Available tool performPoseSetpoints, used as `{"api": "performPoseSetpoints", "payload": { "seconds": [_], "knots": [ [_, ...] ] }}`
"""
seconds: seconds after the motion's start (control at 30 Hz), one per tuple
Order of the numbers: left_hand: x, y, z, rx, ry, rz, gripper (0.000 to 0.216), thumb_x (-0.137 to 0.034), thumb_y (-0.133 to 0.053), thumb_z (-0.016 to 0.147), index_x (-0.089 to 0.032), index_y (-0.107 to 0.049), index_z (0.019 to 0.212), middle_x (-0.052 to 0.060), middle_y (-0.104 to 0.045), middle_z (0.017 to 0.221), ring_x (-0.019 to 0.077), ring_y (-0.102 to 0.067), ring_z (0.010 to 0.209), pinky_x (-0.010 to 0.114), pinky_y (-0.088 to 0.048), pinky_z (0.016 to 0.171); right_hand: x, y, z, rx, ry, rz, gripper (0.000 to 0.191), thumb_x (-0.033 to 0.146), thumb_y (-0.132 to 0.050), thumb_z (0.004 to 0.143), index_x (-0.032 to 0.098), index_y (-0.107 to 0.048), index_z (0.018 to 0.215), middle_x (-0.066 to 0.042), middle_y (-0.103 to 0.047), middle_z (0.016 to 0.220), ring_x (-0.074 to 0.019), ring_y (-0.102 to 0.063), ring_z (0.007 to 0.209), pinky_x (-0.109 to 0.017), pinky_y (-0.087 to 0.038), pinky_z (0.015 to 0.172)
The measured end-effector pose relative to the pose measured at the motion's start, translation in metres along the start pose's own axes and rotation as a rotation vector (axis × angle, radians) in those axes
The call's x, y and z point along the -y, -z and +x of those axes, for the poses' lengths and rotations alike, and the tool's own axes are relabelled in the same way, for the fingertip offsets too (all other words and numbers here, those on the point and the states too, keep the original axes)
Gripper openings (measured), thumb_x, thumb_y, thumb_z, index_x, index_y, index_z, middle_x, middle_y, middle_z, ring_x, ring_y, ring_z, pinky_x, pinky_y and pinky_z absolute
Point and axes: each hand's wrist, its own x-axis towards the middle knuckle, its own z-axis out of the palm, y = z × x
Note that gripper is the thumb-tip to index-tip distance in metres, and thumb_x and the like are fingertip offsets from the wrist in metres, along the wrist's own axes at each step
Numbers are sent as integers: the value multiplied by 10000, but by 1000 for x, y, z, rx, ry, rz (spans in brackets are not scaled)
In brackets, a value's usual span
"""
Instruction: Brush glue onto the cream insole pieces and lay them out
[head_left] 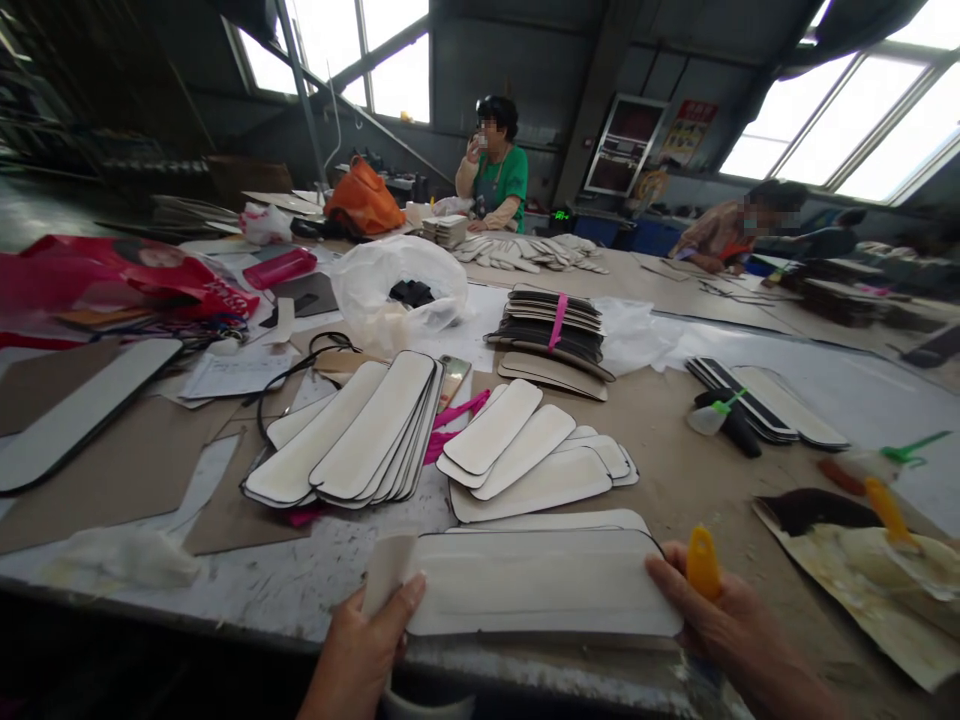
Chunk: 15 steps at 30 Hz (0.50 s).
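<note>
Between my two hands is a long off-white panel (540,590) with rounded corners and a thin dark edge, held level at the table's front edge. My left hand (364,640) pinches its left end, thumb on top; a curled pale strip (390,565) is also in that grip. My right hand (720,615) grips the right end. A yellow handle (703,562) sticks up from the same hand; its working end is hidden. Just beyond lie similar loose panels (532,480), and a fanned stack of panels (375,430) rests to their left.
A bundle of panels (551,325) tied with a pink band stands mid-table. At right are a glue-smeared sheet (862,570) with another yellow handle (891,512) and a green-tipped bottle (709,418). Plastic bags (401,285) lie behind. A person in green (510,175) is across the table.
</note>
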Motion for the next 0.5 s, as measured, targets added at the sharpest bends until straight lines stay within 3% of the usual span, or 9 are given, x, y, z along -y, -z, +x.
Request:
{"api": "performPoseSetpoints", "payload": {
  "seconds": [0.2,0.5],
  "knots": [
    [3,-2,-1,-25,20,9,334,-460,-701,541,-156,-568,585,-45,-448,438,87,-361,424,188,-286,386,-3,4,0,-123,236,-267,339,555,-459,706,239,-503,594,26,-484,459,-147,-487,428,-246,-391,427],
    [-16,-6,-15,69,59,-31,326,-396,-691,604,-120,-600,750,-32,-529,539,104,-445,524,194,-378,474,-12,12,-3,-156,503,-554,294,484,-394,791,234,-545,756,-64,-653,606,-221,-625,516,-282,-458,482]
  ]
}}
